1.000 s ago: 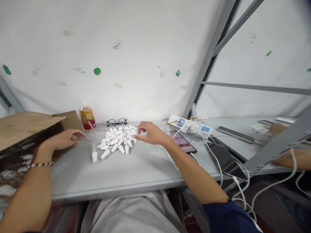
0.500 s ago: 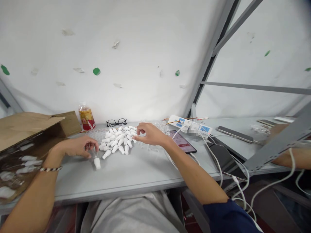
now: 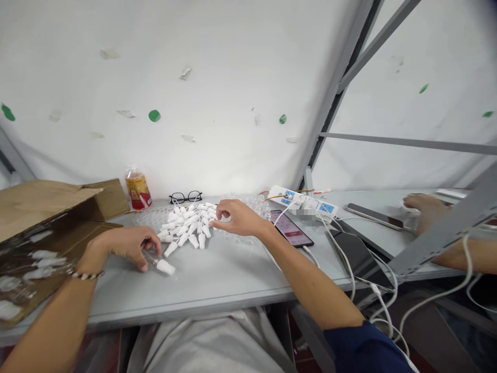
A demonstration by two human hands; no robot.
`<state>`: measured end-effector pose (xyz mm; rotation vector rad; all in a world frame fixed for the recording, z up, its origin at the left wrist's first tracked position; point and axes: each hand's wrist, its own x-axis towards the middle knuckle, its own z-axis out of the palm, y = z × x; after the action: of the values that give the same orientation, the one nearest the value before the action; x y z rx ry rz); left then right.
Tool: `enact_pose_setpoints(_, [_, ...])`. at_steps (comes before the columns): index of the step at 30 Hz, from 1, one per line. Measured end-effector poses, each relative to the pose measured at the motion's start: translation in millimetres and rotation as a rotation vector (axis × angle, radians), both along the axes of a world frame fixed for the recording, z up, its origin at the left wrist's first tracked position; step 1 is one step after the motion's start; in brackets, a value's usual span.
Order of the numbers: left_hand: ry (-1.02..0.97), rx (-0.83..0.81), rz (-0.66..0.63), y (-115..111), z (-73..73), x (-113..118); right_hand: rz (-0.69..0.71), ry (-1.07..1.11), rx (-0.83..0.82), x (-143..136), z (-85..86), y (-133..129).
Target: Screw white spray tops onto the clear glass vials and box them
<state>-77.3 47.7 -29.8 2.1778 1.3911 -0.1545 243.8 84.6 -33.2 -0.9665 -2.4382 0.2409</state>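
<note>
My left hand (image 3: pixel 130 246), with a beaded bracelet at the wrist, holds a small clear bottle with a white cap (image 3: pixel 165 267) between thumb and fingers. The bottle is tilted, its cap pointing right and toward me just above the tabletop. My right hand (image 3: pixel 236 217) is at the right edge of a pile of white nozzle-like caps (image 3: pixel 190 225), some with thin tubes sticking up. Its fingers are curled and the thumb stands apart, with nothing visible between them.
An open cardboard box (image 3: pixel 50 212) on the left contains clear, white-capped pieces. Bubble wrap (image 3: pixel 149 217), glasses (image 3: pixel 185 197) and a red-yellow container (image 3: pixel 139 191) stand behind. Rightward are a phone (image 3: pixel 291 228), a power strip (image 3: pixel 303 199), cables and another person's hand (image 3: pixel 427 207).
My left hand has shifted slightly right and toward me, and the bottle's cap has swung to the right. My right hand has barely moved. The other person's hand has moved further into view.
</note>
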Motion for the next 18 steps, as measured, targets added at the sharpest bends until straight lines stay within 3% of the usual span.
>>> enact_pose_setpoints(11, [-0.195, 0.116, -0.037, -9.2, 20.9, 14.6, 0.02, 0.015, 0.019, -1.5, 3.2, -4.2])
enact_pose_setpoints(18, [-0.408, 0.46, 0.149, 0.3, 7.0, 18.5, 0.058, 0.066, 0.063, -4.8, 1.2, -5.8])
